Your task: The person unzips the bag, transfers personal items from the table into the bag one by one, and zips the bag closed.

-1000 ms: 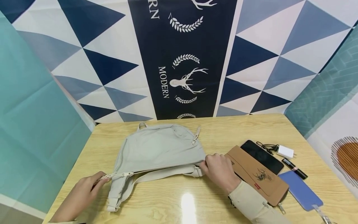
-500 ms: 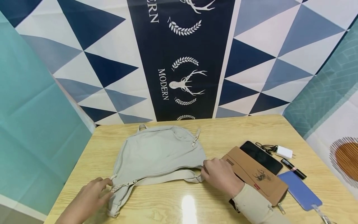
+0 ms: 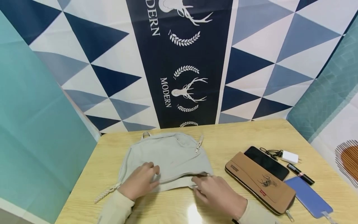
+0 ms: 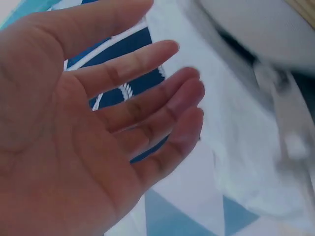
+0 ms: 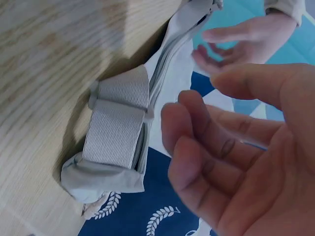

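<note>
The grey bag lies flat on the counter, near the middle, with its zip side facing the person. The left hand rests on top of the bag with its fingers loose and straight — it is not grabbing anything. The right hand sits at the bag's front right corner, by the zip end, fingers relaxed and nothing held in them. The right wrist view shows the bag's strap folded by that corner.

To the right lie a brown pouch, a black phone, a white charger with its cable, a small dark tube and a blue case.

The bag is soft and floppy. With no hand gripping it, it could slide on the smooth wood if it gets pushed — and the strap could bunch up under it. The pouch is close by, so a fast move of the right arm could bump it.
</note>
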Available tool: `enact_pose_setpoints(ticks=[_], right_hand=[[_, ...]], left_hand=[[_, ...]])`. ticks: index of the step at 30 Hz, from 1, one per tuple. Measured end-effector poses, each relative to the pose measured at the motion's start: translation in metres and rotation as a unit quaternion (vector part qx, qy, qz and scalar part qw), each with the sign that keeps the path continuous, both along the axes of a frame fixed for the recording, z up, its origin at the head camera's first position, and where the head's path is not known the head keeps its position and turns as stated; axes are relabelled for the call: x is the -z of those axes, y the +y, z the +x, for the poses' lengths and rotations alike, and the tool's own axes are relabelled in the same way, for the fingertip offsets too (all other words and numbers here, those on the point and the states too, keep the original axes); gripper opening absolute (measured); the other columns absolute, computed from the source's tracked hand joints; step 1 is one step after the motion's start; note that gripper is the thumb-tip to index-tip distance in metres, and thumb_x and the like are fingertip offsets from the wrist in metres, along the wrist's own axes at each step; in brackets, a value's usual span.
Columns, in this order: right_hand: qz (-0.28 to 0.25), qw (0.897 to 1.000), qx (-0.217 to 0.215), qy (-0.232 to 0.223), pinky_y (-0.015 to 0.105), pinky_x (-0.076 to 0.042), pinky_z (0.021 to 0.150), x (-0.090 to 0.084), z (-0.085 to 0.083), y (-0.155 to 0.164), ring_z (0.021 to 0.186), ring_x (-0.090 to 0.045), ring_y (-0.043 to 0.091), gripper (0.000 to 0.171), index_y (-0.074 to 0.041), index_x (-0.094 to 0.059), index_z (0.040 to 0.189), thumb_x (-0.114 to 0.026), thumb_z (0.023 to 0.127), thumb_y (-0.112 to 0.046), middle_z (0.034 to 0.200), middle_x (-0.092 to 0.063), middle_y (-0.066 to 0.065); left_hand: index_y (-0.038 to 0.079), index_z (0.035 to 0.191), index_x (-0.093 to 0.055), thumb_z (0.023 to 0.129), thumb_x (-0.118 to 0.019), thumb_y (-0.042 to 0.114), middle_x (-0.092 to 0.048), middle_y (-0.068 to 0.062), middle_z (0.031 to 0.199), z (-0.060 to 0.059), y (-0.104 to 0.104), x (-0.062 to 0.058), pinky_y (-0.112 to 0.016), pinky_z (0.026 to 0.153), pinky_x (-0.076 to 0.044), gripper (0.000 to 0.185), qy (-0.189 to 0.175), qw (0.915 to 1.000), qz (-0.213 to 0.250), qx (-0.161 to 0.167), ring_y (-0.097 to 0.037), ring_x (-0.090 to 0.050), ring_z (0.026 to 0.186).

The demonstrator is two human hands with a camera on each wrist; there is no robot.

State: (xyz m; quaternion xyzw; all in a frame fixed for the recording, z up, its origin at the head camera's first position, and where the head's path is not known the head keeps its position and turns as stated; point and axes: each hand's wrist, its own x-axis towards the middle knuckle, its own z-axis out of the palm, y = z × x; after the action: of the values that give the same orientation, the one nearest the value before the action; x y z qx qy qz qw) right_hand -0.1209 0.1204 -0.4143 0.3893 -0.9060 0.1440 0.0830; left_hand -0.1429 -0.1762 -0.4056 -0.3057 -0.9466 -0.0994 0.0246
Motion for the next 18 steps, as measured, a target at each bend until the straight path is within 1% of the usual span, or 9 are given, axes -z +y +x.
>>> enact_pose_setpoints(ticks=[3, 5, 7, 9, 10, 12, 14, 16, 18], right_hand=[[-0.002, 1.000, -0.012, -0.011, 0.029, -0.042, 0.047, 0.004, 0.006, 0.002, 0.054, -0.048, 0.003, 0.008, -0.011, -0.064, 0.096, -0.068, 0.091, -0.015, 0.066, -0.055, -0.008], [-0.004, 1.000, -0.016, 0.000, 0.031, -0.044, 0.051, 0.006, 0.007, 0.003, 0.057, -0.051, 0.004, 0.008, -0.012, -0.063, 0.094, -0.069, 0.090, -0.015, 0.069, -0.058, -0.006], [-0.007, 1.000, -0.016, 0.007, 0.030, -0.044, 0.051, 0.007, 0.008, 0.003, 0.058, -0.052, 0.004, 0.008, -0.014, -0.061, 0.090, -0.069, 0.089, -0.014, 0.069, -0.057, -0.007], [-0.007, 1.000, -0.021, -0.001, 0.027, -0.041, 0.049, 0.008, 0.009, 0.003, 0.056, -0.048, 0.002, 0.008, -0.015, -0.060, 0.087, -0.068, 0.090, -0.014, 0.066, -0.052, -0.009], [-0.006, 1.000, -0.026, -0.005, 0.026, -0.041, 0.049, 0.008, 0.010, 0.003, 0.054, -0.045, 0.001, 0.008, -0.014, -0.060, 0.087, -0.068, 0.091, -0.014, 0.064, -0.050, -0.010], [-0.004, 0.999, -0.040, -0.030, 0.022, -0.038, 0.048, 0.007, 0.011, 0.001, 0.053, -0.041, -0.001, 0.006, -0.014, -0.061, 0.088, -0.065, 0.093, -0.014, 0.064, -0.047, -0.011], [0.002, 0.996, -0.060, -0.058, 0.018, -0.036, 0.049, 0.005, 0.012, -0.002, 0.056, -0.042, -0.003, 0.004, -0.013, -0.063, 0.094, -0.061, 0.097, -0.015, 0.068, -0.051, -0.011], [0.007, 0.995, -0.080, -0.061, 0.018, -0.039, 0.053, 0.004, 0.012, -0.007, 0.063, -0.049, -0.001, 0.006, -0.013, -0.064, 0.100, -0.058, 0.098, -0.015, 0.075, -0.055, -0.010], [0.017, 0.994, -0.093, -0.051, 0.020, -0.046, 0.062, 0.002, 0.012, -0.013, 0.076, -0.057, 0.003, 0.012, -0.013, -0.064, 0.109, -0.058, 0.099, -0.015, 0.087, -0.060, -0.007]], left_hand=[[0.010, 0.095, -0.068, 0.078, -0.086, 0.017, -0.055, -0.001, 0.081, -0.005, 0.013, 0.013, -0.027, 0.056, -0.046, 0.026, -0.023, 0.9997, -0.008, -0.006, -0.015, -0.051, 0.067], [0.012, 0.087, -0.068, 0.077, -0.086, 0.012, -0.057, 0.000, 0.078, -0.011, 0.016, 0.017, -0.026, 0.056, -0.046, 0.021, -0.043, 0.9990, 0.000, -0.010, -0.013, -0.053, 0.065], [0.015, 0.075, -0.061, 0.081, -0.082, 0.006, -0.053, 0.005, 0.070, -0.017, 0.017, 0.020, -0.024, 0.055, -0.043, 0.024, -0.069, 0.9974, 0.018, -0.005, -0.008, -0.048, 0.060], [0.018, 0.066, -0.046, 0.086, -0.075, 0.001, -0.041, 0.009, 0.063, -0.021, 0.016, 0.019, -0.023, 0.053, -0.035, 0.039, -0.093, 0.9950, 0.037, 0.002, -0.005, -0.037, 0.056], [0.020, 0.065, -0.039, 0.088, -0.072, -0.001, -0.034, 0.010, 0.061, -0.023, 0.016, 0.019, -0.023, 0.053, -0.031, 0.046, -0.101, 0.9938, 0.046, 0.005, -0.004, -0.032, 0.055], [0.021, 0.067, -0.029, 0.091, -0.069, -0.001, -0.021, 0.010, 0.063, -0.023, 0.015, 0.016, -0.023, 0.053, -0.025, 0.052, -0.097, 0.9938, 0.055, 0.008, -0.005, -0.022, 0.056], [0.021, 0.066, -0.030, 0.092, -0.068, -0.001, -0.019, 0.010, 0.062, -0.020, 0.014, 0.011, -0.023, 0.053, -0.024, 0.051, -0.080, 0.9949, 0.061, 0.006, -0.004, -0.021, 0.055], [0.019, 0.064, -0.039, 0.093, -0.068, 0.002, -0.025, 0.011, 0.059, -0.018, 0.014, 0.005, -0.021, 0.052, -0.027, 0.045, -0.066, 0.9956, 0.066, 0.003, -0.002, -0.025, 0.054], [0.018, 0.067, -0.050, 0.094, -0.067, 0.003, -0.035, 0.012, 0.059, -0.018, 0.016, -0.001, -0.021, 0.052, -0.033, 0.035, -0.051, 0.9958, 0.075, 0.005, -0.001, -0.032, 0.054]])
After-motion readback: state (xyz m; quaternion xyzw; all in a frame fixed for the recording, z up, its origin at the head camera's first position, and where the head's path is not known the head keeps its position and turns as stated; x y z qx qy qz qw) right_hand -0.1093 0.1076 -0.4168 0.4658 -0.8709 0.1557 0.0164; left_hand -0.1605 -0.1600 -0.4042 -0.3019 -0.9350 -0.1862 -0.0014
